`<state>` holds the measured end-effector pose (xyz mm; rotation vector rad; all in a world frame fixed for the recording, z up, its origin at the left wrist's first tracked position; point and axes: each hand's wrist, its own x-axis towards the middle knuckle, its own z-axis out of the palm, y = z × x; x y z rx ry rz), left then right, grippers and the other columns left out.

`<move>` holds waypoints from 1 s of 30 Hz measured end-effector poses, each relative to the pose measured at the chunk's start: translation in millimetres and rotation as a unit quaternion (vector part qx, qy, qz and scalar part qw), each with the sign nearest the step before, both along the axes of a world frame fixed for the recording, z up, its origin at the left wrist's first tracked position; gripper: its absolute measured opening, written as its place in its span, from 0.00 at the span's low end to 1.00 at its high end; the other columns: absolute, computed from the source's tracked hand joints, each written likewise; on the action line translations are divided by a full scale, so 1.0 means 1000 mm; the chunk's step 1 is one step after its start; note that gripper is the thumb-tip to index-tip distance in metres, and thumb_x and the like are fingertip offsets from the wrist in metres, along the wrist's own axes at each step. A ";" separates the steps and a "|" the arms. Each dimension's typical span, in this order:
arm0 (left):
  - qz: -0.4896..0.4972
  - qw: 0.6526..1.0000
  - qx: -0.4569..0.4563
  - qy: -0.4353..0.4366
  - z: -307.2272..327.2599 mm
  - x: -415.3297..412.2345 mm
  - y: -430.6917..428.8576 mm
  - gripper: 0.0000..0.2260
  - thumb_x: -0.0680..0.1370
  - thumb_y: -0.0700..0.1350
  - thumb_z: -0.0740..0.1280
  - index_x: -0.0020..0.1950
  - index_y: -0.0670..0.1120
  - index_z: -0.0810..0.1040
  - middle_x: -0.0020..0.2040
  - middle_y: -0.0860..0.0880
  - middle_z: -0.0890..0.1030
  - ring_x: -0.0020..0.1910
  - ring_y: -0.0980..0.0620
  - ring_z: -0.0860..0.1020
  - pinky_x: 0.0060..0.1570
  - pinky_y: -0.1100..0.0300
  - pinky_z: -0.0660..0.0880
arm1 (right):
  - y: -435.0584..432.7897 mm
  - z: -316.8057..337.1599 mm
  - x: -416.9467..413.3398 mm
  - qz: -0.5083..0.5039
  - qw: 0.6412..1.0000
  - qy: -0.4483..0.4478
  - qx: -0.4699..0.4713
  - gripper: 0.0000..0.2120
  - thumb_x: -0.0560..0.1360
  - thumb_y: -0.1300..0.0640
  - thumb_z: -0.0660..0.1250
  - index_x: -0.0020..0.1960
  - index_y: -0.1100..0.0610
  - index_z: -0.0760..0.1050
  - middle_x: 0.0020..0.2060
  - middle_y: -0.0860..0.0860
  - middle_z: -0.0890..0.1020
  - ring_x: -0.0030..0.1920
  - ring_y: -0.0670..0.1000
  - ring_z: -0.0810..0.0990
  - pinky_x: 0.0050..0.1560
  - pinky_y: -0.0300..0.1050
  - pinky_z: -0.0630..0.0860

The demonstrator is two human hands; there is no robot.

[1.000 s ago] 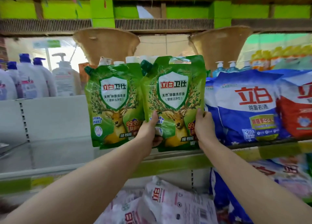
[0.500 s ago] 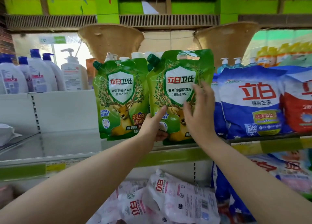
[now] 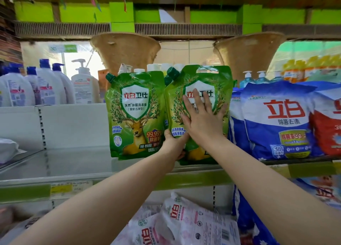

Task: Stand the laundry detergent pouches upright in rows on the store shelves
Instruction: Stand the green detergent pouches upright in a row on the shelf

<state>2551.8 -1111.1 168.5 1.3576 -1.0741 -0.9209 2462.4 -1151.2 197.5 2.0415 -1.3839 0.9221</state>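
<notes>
Two green detergent pouches with a deer picture stand upright side by side on the white shelf [image 3: 77, 163]. The left pouch [image 3: 135, 113] stands free. My left hand [image 3: 174, 143] grips the lower left edge of the right pouch [image 3: 177, 104], thumb on its front. My right hand [image 3: 201, 117] lies flat on that pouch's front, fingers spread over the white shield label. More pouches' white caps show behind the pair.
Blue and red detergent powder bags [image 3: 276, 119] stand right of the pouches. White pump bottles [image 3: 46, 86] line the back left. White and pink refill bags [image 3: 184, 224] lie on the shelf below. Two woven baskets [image 3: 125, 51] hang above.
My right hand has moved from the right pouch's lower right edge up onto its front, now flat with fingers spread. My left hand keeps its hold at the lower left.
</notes>
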 end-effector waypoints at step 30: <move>0.186 0.974 -0.124 0.022 0.021 0.274 0.167 0.07 0.77 0.33 0.59 0.52 0.42 0.69 0.36 0.48 0.71 0.28 0.53 0.71 0.28 0.66 0.71 | 0.133 0.026 0.258 0.278 0.943 -0.116 -0.144 0.16 0.67 0.57 0.55 0.46 0.63 0.76 0.48 0.61 0.79 0.48 0.62 0.78 0.48 0.52 0.74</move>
